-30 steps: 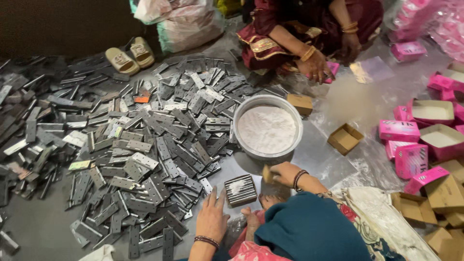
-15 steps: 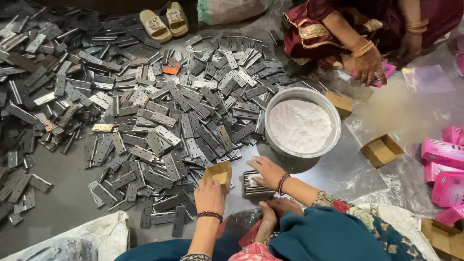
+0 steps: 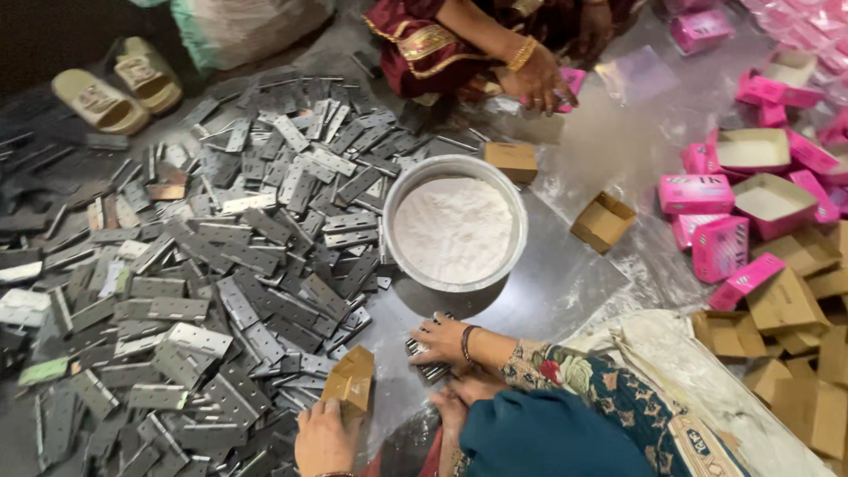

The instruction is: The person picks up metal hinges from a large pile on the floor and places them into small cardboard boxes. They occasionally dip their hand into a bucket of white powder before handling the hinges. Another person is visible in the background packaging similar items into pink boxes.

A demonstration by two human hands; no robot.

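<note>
Left hand (image 3: 325,435) fingers pinching small brown cardboard box (image 3: 352,382); right hand (image 3: 443,340) fingers pressed on stack of metal hinges (image 3: 424,360), near powder bowl (image 3: 458,226).

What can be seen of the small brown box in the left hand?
The box is small, brown and looks like cardboard, a folded carton with its flaps partly open, tilted on edge. The left hand grips it from below at its lower end. It sits at the edge of the hinge pile, above the grey floor, apart from the right hand.
</note>
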